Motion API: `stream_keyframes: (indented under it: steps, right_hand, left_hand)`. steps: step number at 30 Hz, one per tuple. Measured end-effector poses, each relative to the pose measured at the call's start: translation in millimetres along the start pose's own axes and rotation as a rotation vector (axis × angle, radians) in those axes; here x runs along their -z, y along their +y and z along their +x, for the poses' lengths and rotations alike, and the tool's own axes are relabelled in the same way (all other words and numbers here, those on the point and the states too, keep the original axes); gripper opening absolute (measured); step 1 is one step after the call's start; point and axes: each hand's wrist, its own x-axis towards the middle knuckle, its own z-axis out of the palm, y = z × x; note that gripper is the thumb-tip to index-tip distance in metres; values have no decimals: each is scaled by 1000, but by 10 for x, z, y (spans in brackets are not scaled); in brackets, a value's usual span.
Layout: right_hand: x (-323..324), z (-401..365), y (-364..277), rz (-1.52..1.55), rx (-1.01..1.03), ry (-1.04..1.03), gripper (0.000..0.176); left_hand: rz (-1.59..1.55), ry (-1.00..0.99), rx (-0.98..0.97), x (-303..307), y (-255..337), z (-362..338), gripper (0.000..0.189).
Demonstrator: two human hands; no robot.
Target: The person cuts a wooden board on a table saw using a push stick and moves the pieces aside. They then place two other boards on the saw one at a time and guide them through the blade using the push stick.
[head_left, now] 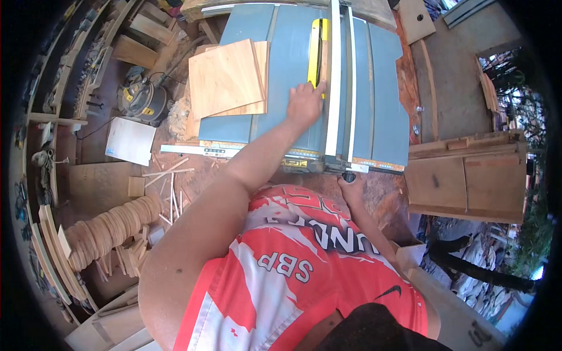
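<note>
My left hand (304, 104) rests on the blue table saw top (287, 52), at the near end of the yellow blade insert (316, 55). Its fingers point away from me, slightly bent and partly apart, with nothing visible in them. A narrow wooden strip (324, 73) lies between the insert and the long metal fence (335, 88), close to my fingertips. My right hand (351, 191) is at the saw's front edge, its fingers closed around the black fence knob (349, 176). Flat plywood sheets (225, 79) lie stacked on the left part of the saw top.
A shop vacuum (145, 100) stands left of the saw, near a white panel (130, 140). Stacked wooden discs (111, 231) and scattered thin strips (174, 190) lie at lower left. Shelves (64, 88) line the far left. A wooden cabinet (465, 178) stands on the right.
</note>
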Motion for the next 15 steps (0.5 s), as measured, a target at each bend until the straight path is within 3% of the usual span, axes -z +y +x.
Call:
stream_keyframes:
  steps: [2, 4, 7, 10, 15]
  right_hand:
    - [-51, -3, -29, -60, 76, 62, 46]
    - [-61, -60, -144, -72, 121, 187, 36]
    - [-58, -79, -186, -143, 99, 215, 36]
    - [-15, 9, -80, -150, 203, 157, 35]
    - [84, -29, -153, -59, 155, 48, 34]
  left_hand:
    - [45, -2, -4, -9, -16, 11, 47]
    - [51, 6, -4, -19, -31, 13, 47]
    - [53, 17, -11, -20, -54, 16, 47]
    - [47, 21, -14, -22, -56, 21, 48]
    - [15, 16, 1, 31, -23, 14, 48]
